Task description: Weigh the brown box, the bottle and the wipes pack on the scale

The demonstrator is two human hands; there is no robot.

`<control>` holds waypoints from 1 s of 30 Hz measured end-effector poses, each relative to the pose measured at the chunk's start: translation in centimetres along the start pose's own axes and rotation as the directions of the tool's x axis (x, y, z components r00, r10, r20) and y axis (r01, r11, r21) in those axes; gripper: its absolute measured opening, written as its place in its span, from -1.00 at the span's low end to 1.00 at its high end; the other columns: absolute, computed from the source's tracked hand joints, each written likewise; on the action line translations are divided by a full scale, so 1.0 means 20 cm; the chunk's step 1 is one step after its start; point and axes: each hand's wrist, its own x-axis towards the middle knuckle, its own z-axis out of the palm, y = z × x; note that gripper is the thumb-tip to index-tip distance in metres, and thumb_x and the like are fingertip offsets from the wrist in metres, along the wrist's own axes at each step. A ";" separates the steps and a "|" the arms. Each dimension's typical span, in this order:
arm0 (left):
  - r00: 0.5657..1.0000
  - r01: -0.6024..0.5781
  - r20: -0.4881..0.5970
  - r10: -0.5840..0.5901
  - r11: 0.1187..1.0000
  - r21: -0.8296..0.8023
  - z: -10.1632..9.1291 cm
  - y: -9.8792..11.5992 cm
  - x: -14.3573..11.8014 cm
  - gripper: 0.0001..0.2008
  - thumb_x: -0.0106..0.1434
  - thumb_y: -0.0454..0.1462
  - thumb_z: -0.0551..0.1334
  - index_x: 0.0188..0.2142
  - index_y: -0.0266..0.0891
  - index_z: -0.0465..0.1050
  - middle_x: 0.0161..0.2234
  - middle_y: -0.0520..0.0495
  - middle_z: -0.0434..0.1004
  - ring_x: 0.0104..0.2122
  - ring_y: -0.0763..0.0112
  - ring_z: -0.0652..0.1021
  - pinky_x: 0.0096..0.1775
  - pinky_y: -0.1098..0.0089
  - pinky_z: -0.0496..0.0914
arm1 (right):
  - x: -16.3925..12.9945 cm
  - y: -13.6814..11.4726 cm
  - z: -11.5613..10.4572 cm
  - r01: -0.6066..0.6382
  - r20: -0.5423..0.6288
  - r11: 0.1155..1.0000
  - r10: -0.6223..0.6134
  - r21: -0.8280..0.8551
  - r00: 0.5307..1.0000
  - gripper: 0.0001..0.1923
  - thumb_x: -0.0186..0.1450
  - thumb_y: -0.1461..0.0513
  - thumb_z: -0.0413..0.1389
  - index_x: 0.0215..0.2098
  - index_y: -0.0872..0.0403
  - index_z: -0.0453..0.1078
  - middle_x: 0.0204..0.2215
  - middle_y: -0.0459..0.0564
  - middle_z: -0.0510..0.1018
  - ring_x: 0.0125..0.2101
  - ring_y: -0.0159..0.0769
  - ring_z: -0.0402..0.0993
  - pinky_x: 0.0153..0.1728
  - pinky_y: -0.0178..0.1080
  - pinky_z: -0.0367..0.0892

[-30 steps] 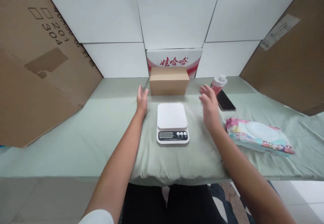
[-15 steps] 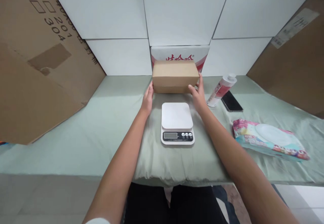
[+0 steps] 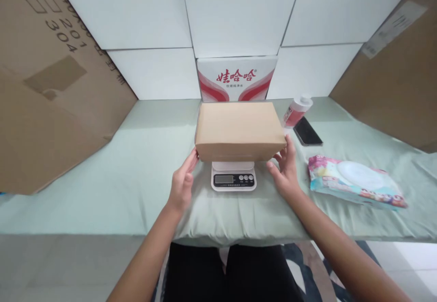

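Two big brown cardboard sheets [image 3: 51,93] lean in from nine and three o'clock, both cut off by the edges; the left one bears printed figures, of which "201" and "304" can be read, the rest being too skewed to make out. White panels [image 3: 239,15] close off twelve o'clock. The table [image 3: 102,188] is spread with a pale green cloth, and its near edge hides all but a dark strip of the person's lap at six o'clock.

At the centre a plain brown cardboard box [image 3: 240,130] sits over a white kitchen scale [image 3: 233,177], hiding the whole platform, so that only the display and three buttons show beneath it; the display is too small to read. The left hand [image 3: 182,184] meets the box's lower left corner with its fingertips, grip wide and flat. The right hand [image 3: 286,171] rests fingers against the lower right corner, grip likewise loose, not closed round anything.

Behind the box at twelve o'clock stands a white carton [image 3: 236,78] with red Chinese characters and red swooshes. At three o'clock lies a pastel wipes pack [image 3: 355,186], its print unreadable. Toward two o'clock lie a dark phone [image 3: 307,131] and, just beside it, a white-capped bottle [image 3: 296,111] partly hidden by the box.
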 end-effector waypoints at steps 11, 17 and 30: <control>0.998 -0.019 -0.064 0.023 0.998 0.064 -0.01 0.02 -0.05 -0.09 0.38 0.35 0.08 0.44 -0.21 0.34 0.42 -0.30 0.38 0.43 -0.17 0.38 0.39 -0.11 0.41 | -0.01 -0.01 0.00 0.005 -0.034 1.000 -0.005 0.000 0.999 -0.09 0.44 -0.16 0.16 0.60 -0.28 -0.16 0.52 0.12 0.16 0.39 0.13 0.32 0.25 0.26 0.49; 0.996 -0.034 -0.078 0.037 0.999 0.039 0.00 0.02 -0.07 -0.18 0.43 0.29 0.09 0.43 -0.17 0.36 0.42 -0.26 0.39 0.44 -0.15 0.38 0.39 -0.11 0.41 | -0.01 -0.03 0.00 0.015 -0.054 1.000 -0.016 -0.018 0.998 -0.11 0.44 -0.17 0.16 0.59 -0.27 -0.10 0.50 0.12 0.18 0.39 0.15 0.31 0.26 0.27 0.45; 0.998 -0.005 -0.062 0.005 1.000 0.001 0.01 0.05 -0.03 -0.17 0.43 0.28 0.12 0.44 -0.20 0.34 0.43 -0.29 0.35 0.44 -0.16 0.36 0.39 -0.09 0.41 | 0.01 -0.06 -0.04 0.028 -0.048 1.000 -0.028 -0.004 0.998 -0.17 0.46 -0.17 0.13 0.58 -0.27 -0.01 0.49 0.08 0.24 0.32 0.09 0.40 0.09 0.11 0.58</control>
